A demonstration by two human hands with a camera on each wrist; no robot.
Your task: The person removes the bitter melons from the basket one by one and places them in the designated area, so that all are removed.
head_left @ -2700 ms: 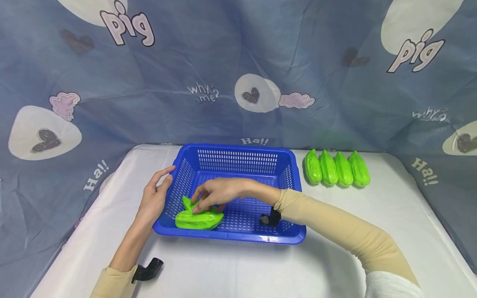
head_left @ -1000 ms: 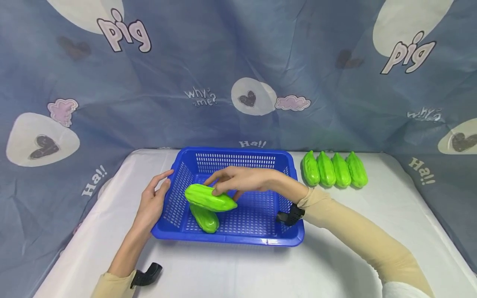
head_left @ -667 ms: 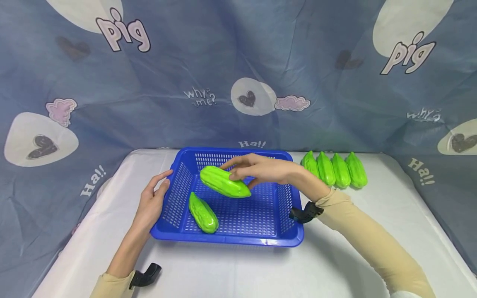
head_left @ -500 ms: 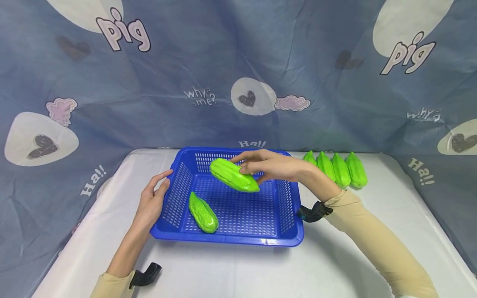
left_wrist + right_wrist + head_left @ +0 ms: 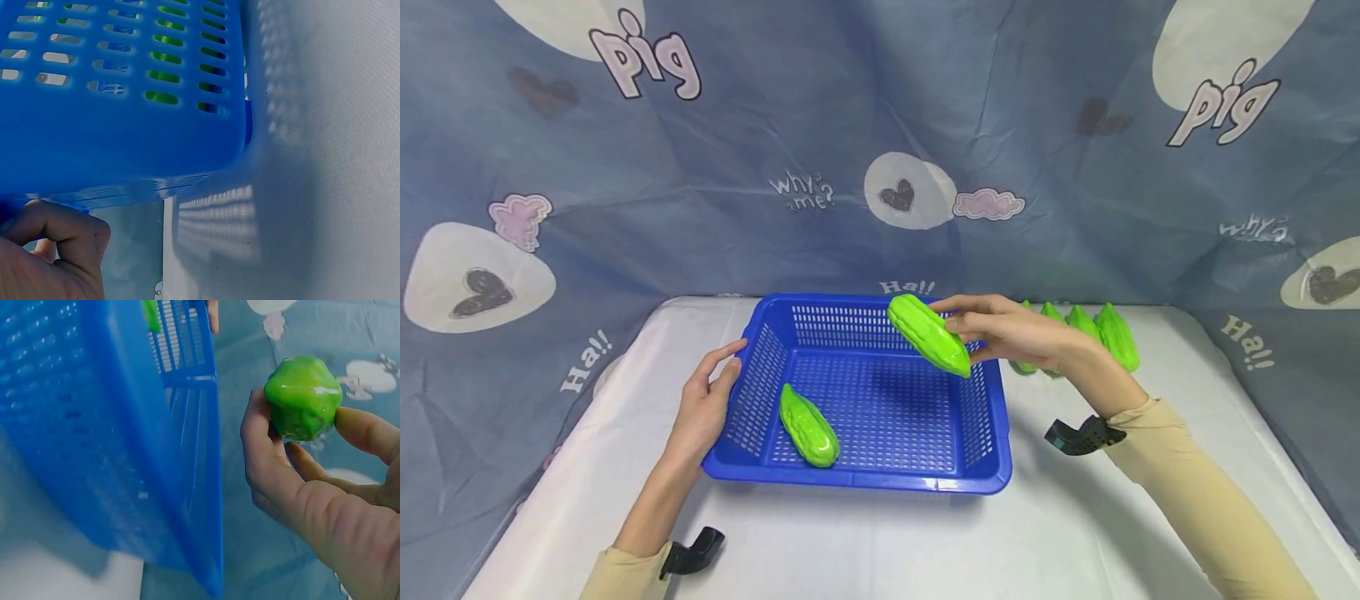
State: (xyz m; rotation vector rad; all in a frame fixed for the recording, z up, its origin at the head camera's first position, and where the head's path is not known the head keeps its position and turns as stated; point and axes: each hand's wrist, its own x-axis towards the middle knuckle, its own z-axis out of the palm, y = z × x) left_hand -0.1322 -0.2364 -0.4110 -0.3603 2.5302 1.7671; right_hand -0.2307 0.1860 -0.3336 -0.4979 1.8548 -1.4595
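My right hand (image 5: 1015, 333) pinches a bright green, ridged bitter melon (image 5: 928, 333) between thumb and fingers, raised over the right back part of a blue plastic basket (image 5: 887, 480). In the right wrist view the melon (image 5: 303, 397) shows end-on, with the thumb on one side and fingers on the other. A second bitter melon (image 5: 808, 427) lies at a slant on the basket floor, near the left front corner. My left hand (image 5: 700, 408) holds the basket's left rim; in the left wrist view its fingers (image 5: 69, 228) curl at that rim.
Several more bitter melons (image 5: 1118, 337) lie side by side on the white tabletop (image 5: 865, 550) right of the basket, partly hidden behind my right hand. A printed blue-grey cloth (image 5: 820, 108) hangs behind the table. Each wrist carries a black camera mount (image 5: 1082, 435).
My right hand has picked up one bitter melon from the basket's left front and carried it up and rightward. The other melon stays in the basket. The left hand keeps its place at the rim.
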